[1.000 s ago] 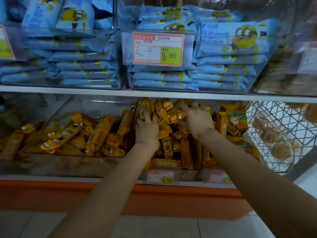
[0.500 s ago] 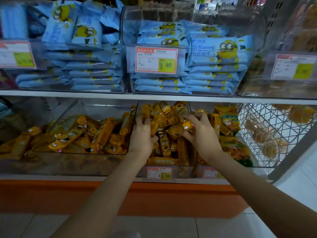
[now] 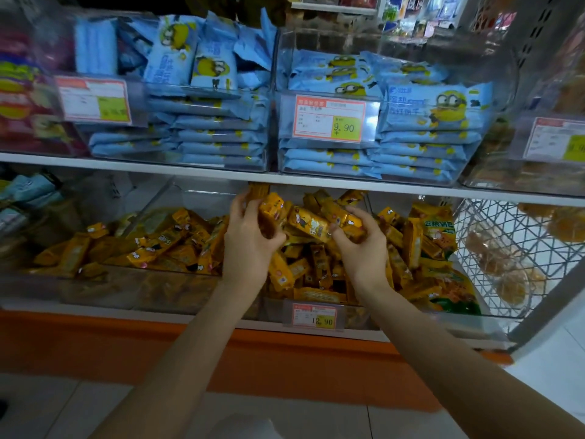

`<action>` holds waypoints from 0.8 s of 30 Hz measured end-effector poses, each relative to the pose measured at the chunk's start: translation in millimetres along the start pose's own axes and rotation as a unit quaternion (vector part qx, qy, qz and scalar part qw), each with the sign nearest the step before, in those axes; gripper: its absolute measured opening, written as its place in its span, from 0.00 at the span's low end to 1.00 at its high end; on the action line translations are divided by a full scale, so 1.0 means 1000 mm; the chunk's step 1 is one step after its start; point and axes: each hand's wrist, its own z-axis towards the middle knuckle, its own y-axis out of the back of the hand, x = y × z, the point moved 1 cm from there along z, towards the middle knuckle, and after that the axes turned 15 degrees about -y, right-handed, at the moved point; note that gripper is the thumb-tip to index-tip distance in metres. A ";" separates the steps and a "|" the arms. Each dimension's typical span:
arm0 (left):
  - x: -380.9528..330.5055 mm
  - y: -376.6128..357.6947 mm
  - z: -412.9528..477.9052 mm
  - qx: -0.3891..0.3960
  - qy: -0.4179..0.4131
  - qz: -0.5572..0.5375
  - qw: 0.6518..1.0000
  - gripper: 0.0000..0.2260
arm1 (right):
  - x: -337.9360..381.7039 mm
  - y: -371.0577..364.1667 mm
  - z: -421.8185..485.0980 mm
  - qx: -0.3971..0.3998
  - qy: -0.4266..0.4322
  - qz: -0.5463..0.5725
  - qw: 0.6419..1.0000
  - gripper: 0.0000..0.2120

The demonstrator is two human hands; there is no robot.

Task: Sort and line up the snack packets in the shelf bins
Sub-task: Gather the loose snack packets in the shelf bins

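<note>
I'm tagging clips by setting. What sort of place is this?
Most likely a shop's snack aisle, perhaps a supermarket: printed price tags on clear bins, identical blue packets stacked above, and loose yellow packets heaped below.

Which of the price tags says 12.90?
The low tag on the bin of yellow packets. The tag above, before the blue packets, says 9.90; the other tags are blurred.

Dim light with a cool blue cast. Brightest are the floor (image 3: 560, 334) at lower right and the aisle at upper right. Shadow lies under the shelf board (image 3: 190, 167). The centre packets (image 3: 311, 224) and centre tag (image 3: 327, 117) read sharp; the left tag (image 3: 95, 101) is smeared. Pale glare streaks the clear bins (image 3: 316, 39). Straight lines bow at the edges.
</note>
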 end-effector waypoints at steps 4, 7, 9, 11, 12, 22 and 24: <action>0.025 0.023 0.010 -0.054 0.075 -0.009 0.996 0.20 | 0.014 -0.047 -0.004 0.041 0.017 0.017 0.999 0.18; 0.054 0.034 0.016 -0.053 0.111 0.020 0.992 0.21 | 0.023 -0.083 -0.002 0.080 0.044 -0.025 0.996 0.20; 0.072 0.040 0.019 -0.031 0.130 0.042 0.990 0.23 | 0.027 -0.102 0.001 0.101 0.072 -0.070 0.990 0.21; 0.087 0.042 0.021 0.020 0.132 0.074 0.988 0.20 | 0.028 -0.117 0.007 0.153 0.087 -0.124 0.977 0.24; 0.091 0.041 0.023 0.048 0.128 0.094 0.986 0.19 | 0.027 -0.123 0.009 0.192 0.086 -0.150 0.966 0.27; 0.055 0.008 0.005 0.191 -0.186 0.085 0.960 0.18 | -0.012 -0.062 0.022 0.031 0.220 -0.321 0.921 0.23; 0.046 -0.003 -0.002 0.269 -0.219 0.082 0.934 0.19 | -0.023 -0.045 0.041 0.027 0.190 -0.435 0.880 0.29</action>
